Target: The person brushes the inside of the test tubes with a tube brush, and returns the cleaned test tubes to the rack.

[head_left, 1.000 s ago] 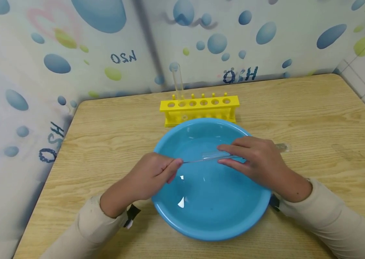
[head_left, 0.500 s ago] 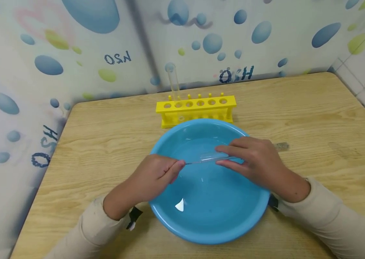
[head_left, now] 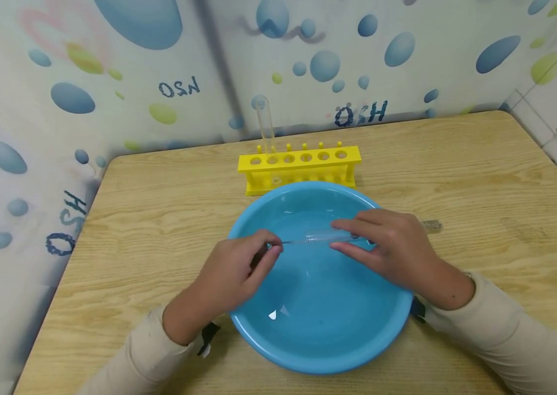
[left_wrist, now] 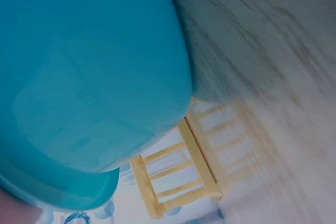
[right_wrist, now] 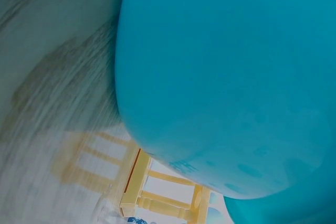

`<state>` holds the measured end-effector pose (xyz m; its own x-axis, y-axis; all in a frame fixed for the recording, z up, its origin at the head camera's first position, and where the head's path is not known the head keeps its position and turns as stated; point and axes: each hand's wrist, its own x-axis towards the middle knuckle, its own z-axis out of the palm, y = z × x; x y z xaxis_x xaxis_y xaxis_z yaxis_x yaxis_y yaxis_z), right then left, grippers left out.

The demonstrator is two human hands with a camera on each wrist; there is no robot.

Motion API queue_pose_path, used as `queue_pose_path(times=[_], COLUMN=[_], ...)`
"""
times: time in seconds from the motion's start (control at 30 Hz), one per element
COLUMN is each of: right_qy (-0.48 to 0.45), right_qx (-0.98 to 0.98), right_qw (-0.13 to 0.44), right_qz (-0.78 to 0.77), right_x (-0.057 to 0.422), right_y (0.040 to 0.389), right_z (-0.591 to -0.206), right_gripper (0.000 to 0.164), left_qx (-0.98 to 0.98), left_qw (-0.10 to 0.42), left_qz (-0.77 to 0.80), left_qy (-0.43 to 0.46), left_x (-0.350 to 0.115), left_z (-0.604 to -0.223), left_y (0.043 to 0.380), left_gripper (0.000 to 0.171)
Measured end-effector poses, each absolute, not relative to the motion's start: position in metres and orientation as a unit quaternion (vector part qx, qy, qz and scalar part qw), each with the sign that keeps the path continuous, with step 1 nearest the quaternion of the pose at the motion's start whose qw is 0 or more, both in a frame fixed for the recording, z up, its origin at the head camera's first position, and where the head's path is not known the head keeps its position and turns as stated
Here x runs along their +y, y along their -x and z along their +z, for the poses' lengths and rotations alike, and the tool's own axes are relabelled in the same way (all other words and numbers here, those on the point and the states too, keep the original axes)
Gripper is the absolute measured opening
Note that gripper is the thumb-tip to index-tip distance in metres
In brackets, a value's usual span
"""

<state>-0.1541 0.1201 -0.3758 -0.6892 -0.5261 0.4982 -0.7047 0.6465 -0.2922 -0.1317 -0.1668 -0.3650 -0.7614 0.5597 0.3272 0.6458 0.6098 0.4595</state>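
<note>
Head view, test tube [head_left: 327,237], transparent, slender

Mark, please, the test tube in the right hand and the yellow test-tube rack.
Test tube [head_left: 320,237]: head view, middle of its visible wall.
Yellow test-tube rack [head_left: 297,158]: head view, top plate, between two holes.

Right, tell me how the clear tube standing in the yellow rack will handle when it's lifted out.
The tube looks like clear glass or hard plastic, so it's probably stiff and perhaps breakable. Being slim, it's likely light. Its round shape suggests it could roll if laid on the table outside the rack.
</note>
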Motion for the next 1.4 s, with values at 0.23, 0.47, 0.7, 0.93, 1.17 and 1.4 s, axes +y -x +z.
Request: queue_pose_path(times=[0.23, 0.47, 0.7, 0.93, 1.17, 1.4], right_qy=[-0.345, -0.348, -0.348, -0.345, -0.347, -0.35], right_qx=[-0.887, -0.885, -0.883, -0.887, -0.885, -0.882], right_qw=[0.186, 0.19, 0.196, 0.193, 0.194, 0.199], right_qz=[0.242, 0.242, 0.246, 0.24, 0.244, 0.244], right_x=[0.12, 0.12, 0.12, 0.12, 0.12, 0.119], right_y=[0.153, 0.154, 0.154, 0.154, 0.154, 0.154], right_z=[-0.375, -0.374, -0.376, -0.375, -0.375, -0.376], right_gripper=[0.04, 0.059, 0.052, 0.042, 0.039, 0.053], left_qx=[-0.852, -0.841, -0.839, -0.841, -0.845, -0.858], left_qw=[0.248, 0.288, 0.295, 0.283, 0.2, 0.129], left_qz=[-0.18, -0.144, -0.13, -0.132, -0.223, -0.275], left_qy=[0.424, 0.434, 0.438, 0.442, 0.442, 0.413], left_x=[-0.175, -0.179, -0.179, -0.178, -0.18, -0.181], left_z=[-0.366, -0.364, -0.365, -0.365, -0.369, -0.371], left_y=[0.14, 0.141, 0.142, 0.143, 0.146, 0.147], left_gripper=[0.031, 0.033, 0.034, 0.032, 0.027, 0.005])
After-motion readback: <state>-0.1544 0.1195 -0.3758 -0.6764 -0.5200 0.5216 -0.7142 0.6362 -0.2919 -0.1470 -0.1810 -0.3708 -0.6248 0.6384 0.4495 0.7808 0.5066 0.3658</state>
